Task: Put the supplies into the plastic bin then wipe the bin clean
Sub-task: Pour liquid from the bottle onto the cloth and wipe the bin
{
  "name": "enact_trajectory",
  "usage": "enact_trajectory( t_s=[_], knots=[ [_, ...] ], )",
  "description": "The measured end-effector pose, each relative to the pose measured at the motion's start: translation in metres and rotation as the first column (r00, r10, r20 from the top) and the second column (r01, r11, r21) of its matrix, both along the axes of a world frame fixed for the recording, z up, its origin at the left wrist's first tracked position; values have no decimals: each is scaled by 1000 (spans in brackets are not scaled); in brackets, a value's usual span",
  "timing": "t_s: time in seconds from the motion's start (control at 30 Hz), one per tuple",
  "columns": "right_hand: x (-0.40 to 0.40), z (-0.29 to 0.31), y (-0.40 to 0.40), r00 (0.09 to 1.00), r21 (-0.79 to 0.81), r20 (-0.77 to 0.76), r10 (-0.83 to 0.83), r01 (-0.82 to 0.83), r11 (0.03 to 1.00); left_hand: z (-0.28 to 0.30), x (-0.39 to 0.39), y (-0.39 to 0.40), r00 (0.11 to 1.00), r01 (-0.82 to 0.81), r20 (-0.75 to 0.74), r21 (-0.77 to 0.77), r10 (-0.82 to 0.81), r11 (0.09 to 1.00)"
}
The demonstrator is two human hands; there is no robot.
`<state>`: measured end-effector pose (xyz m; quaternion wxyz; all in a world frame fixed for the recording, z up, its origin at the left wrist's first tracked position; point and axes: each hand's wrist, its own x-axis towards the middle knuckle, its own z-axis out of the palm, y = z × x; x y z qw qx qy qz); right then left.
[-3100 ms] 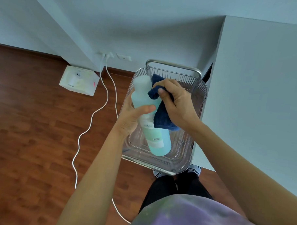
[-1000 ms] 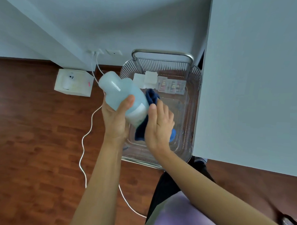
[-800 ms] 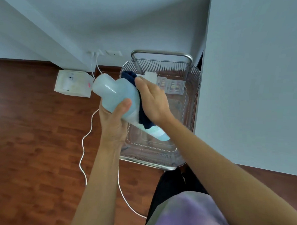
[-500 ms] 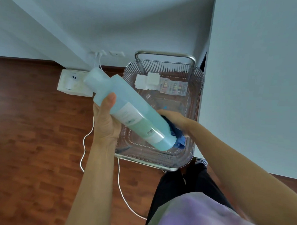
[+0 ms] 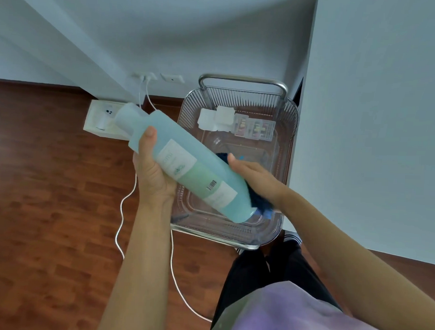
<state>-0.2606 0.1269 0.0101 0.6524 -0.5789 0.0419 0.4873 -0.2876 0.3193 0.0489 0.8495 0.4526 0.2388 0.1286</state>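
A pale blue-green bottle [image 5: 186, 161] lies tilted in my left hand [image 5: 152, 177], cap end up-left, base down-right over the clear plastic bin [image 5: 290, 123]. My right hand [image 5: 254, 177] presses a dark blue cloth [image 5: 258, 204] against the bottle's lower right side; most of the cloth is hidden behind the bottle and hand. The bin sits on a cart with a metal handle [image 5: 242, 79]. At the bin's far end lie white pads [image 5: 216, 117] and a clear pill case [image 5: 254, 127].
A white cable [image 5: 120, 225] runs from wall outlets [image 5: 158, 76] across the wooden floor. A white box [image 5: 101, 118] lies on the floor left of the bin. A pale cabinet wall [image 5: 375, 122] stands right of the bin. My legs [image 5: 269, 274] are below it.
The bottle has turned so its label faces up and its base points down-right. My right hand with the cloth slid from the bottle's upper part down to its base end.
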Motion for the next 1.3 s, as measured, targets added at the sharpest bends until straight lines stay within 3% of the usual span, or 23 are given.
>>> enact_trajectory(
  t_s=[0.07,0.1,0.17,0.23,0.33,0.4,0.5,0.57,0.63,0.73,0.8,0.9,0.97,1.03,1.1,1.17,1.3],
  knots=[
    [-4,7,17,925,-291,375,65,51,955,3,4,-6,996,-84,-23,134,88,987],
    [-9,11,26,890,-323,455,46,117,939,5,4,-12,994,-95,-25,214,103,972],
    [-14,19,42,859,-239,497,-118,267,934,7,4,-26,994,-75,-50,358,99,931],
    [-12,24,54,836,-156,493,-241,357,921,7,-2,-36,991,-85,-65,407,121,909],
    [6,25,60,881,-105,390,-267,331,938,9,-10,-38,988,-130,-31,391,154,911],
    [18,16,59,938,-190,321,-134,202,961,13,-10,-32,988,-149,17,379,154,913],
    [25,-8,43,997,-194,20,-75,77,978,21,-7,-26,987,-161,82,379,140,911],
    [18,-25,27,954,-74,-274,-123,106,992,24,-7,-26,984,-175,94,365,151,915],
    [5,-40,19,883,0,-420,-210,231,973,26,-8,-25,972,-235,74,302,223,924],
    [-12,-52,22,811,34,-494,-313,378,925,25,-4,-23,956,-292,56,291,288,911],
    [-13,-51,30,794,-65,-498,-350,368,927,21,-3,-27,957,-287,71,363,281,886],
    [-12,-46,39,809,-286,-377,-451,362,887,17,-4,-29,946,-319,89,411,311,854],
    [-12,-41,42,884,-438,-144,-444,345,830,13,-6,-25,942,-332,95,406,322,851],
    [-19,-29,45,937,-504,158,-310,347,791,11,-7,-23,944,-328,104,409,313,851],
    [-30,-16,53,908,-445,349,-232,378,812,8,-7,-24,956,-290,86,453,282,843],
    [-33,1,62,873,-322,421,-246,397,859,3,-9,-27,971,-229,55,506,233,832],
    [-11,32,65,922,19,213,-323,326,945,-11,-25,-25,993,-105,-5,458,121,883]
  ],
)
